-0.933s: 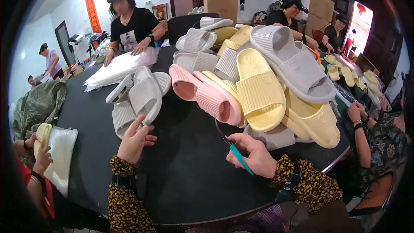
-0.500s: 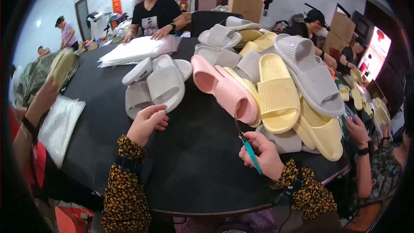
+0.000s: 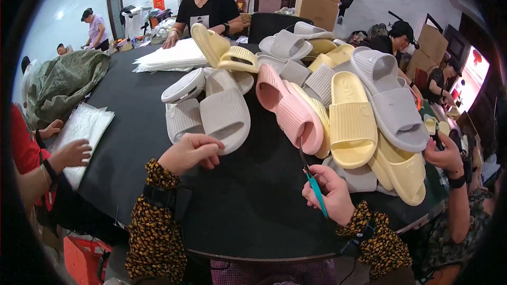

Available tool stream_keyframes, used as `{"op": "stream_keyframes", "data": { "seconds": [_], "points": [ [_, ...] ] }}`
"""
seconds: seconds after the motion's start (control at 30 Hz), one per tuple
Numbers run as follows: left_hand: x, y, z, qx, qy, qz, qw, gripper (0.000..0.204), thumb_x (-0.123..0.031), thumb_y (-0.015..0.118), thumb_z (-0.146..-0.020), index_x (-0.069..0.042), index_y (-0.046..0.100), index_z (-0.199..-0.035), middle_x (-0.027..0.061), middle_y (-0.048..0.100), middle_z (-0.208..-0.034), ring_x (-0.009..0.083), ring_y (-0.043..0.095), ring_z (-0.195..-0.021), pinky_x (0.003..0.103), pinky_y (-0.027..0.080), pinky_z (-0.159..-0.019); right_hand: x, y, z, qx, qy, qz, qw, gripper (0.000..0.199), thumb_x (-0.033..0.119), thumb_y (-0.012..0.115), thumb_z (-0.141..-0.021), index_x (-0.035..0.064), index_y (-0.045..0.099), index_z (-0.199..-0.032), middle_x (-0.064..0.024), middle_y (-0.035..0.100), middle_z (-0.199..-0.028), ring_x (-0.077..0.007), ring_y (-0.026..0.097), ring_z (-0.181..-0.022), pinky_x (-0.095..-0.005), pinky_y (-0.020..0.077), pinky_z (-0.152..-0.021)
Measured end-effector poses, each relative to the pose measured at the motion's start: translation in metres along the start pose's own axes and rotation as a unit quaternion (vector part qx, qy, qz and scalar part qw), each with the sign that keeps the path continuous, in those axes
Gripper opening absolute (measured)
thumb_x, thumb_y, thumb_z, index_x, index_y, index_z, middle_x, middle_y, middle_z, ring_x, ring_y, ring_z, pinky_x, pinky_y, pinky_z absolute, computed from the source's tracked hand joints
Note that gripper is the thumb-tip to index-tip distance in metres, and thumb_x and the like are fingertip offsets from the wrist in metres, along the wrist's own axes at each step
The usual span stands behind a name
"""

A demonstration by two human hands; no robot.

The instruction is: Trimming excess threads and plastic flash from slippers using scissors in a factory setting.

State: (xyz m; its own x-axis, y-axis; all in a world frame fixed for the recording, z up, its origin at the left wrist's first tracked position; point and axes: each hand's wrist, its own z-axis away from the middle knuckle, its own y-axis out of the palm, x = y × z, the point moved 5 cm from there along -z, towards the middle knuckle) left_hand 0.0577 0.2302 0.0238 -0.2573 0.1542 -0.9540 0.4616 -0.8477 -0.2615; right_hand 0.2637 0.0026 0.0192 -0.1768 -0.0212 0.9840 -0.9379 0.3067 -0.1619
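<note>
My left hand (image 3: pixel 191 153) has its fingers curled in, thumb and forefinger at the lower edge of a grey slide slipper (image 3: pixel 224 108). Other grey slippers lie beside and behind it, with a pair of yellow slippers (image 3: pixel 224 55) at the top of this group. In my right hand (image 3: pixel 332 192) is a small tool (image 3: pixel 317 192) with a teal handle and a slim dark tip. That tip points up at a pink slipper (image 3: pixel 296 119), and I cannot tell whether it touches. To its right rises a heap of slippers, a yellow one (image 3: pixel 353 121) in front.
A clear plastic bag stack (image 3: pixel 87 132) lies at the left table edge, near a co-worker's hand (image 3: pixel 76 154). Across the black table (image 3: pixel 237 216), another person stands by white bags (image 3: pixel 171 55). A hand (image 3: pixel 446 153) reaches the heap's right side.
The yellow pair has gone from the left co-worker's hand to above the grey slippers. The front grey slipper has shifted slightly toward me. My right hand keeps the teal tool; the view has turned slightly left.
</note>
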Motion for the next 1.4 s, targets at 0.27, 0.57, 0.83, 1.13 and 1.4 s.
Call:
{"op": "stream_keyframes", "data": {
  "seconds": [0.27, 0.57, 0.83, 1.13, 1.4],
  "points": [
    [0.017, -0.066, 0.008, -0.403, 0.178, 0.095, 0.893, 0.02, -0.012, 0.053, -0.088, 0.003, 0.06, -0.1, 0.0063, 0.063, -0.088, 0.0109, 0.057, -0.078, 0.024, 0.046, -0.072, 0.003, 0.001, -0.001, 0.007, 0.004, 0.011, 1.0, 0.045, 0.005, 0.066, -0.081, -0.0021, 0.043, -0.119, -0.0012, 0.055, -0.079, -0.0047, 0.052, -0.07, -0.02, 0.0444, -0.062],
    [0.05, -0.091, -0.003, -0.46, 0.133, -0.124, 0.869, 0.047, -0.014, 0.057, -0.077, 0.006, 0.048, -0.118, 0.0176, 0.057, -0.112, 0.0276, 0.057, -0.101, 0.034, 0.043, -0.087, 0.001, 0.002, -0.001, 0.009, -0.015, 0.016, 1.0, 0.045, 0.006, 0.067, -0.081, -0.0019, 0.043, -0.119, -0.0011, 0.054, -0.079, -0.0044, 0.052, -0.069, -0.0196, 0.0443, -0.061],
    [0.051, -0.093, -0.011, -0.452, 0.131, -0.239, 0.849, 0.042, -0.021, 0.058, -0.078, -0.003, 0.051, -0.115, 0.0186, 0.052, -0.121, 0.0338, 0.049, -0.113, 0.039, 0.039, -0.093, 0.001, 0.0, -0.002, -0.001, -0.008, 0.009, 1.0, 0.043, 0.005, 0.066, -0.081, -0.0009, 0.044, -0.117, -0.0006, 0.053, -0.078, -0.0042, 0.051, -0.068, -0.0196, 0.044, -0.059],
    [0.045, -0.102, -0.006, -0.467, 0.116, -0.208, 0.852, 0.038, -0.024, 0.059, -0.083, 0.0, 0.051, -0.111, 0.0138, 0.06, -0.1, 0.0248, 0.056, -0.095, 0.034, 0.042, -0.086, -0.001, -0.001, -0.002, -0.011, -0.012, 0.019, 1.0, 0.043, 0.005, 0.066, -0.081, -0.0015, 0.044, -0.117, -0.0017, 0.055, -0.078, -0.0053, 0.053, -0.069, -0.0198, 0.045, -0.062],
    [0.015, -0.044, -0.007, -0.288, 0.116, 0.078, 0.947, 0.031, -0.018, 0.057, -0.089, 0.002, 0.052, -0.112, 0.0019, 0.058, -0.092, 0.0075, 0.051, -0.085, 0.021, 0.041, -0.074, -0.002, -0.002, -0.004, -0.01, -0.033, 0.025, 0.999, 0.042, 0.001, 0.062, -0.08, 0.0024, 0.044, -0.117, -0.0027, 0.055, -0.08, -0.0065, 0.053, -0.062, -0.0194, 0.0441, -0.055]
  ]
}}
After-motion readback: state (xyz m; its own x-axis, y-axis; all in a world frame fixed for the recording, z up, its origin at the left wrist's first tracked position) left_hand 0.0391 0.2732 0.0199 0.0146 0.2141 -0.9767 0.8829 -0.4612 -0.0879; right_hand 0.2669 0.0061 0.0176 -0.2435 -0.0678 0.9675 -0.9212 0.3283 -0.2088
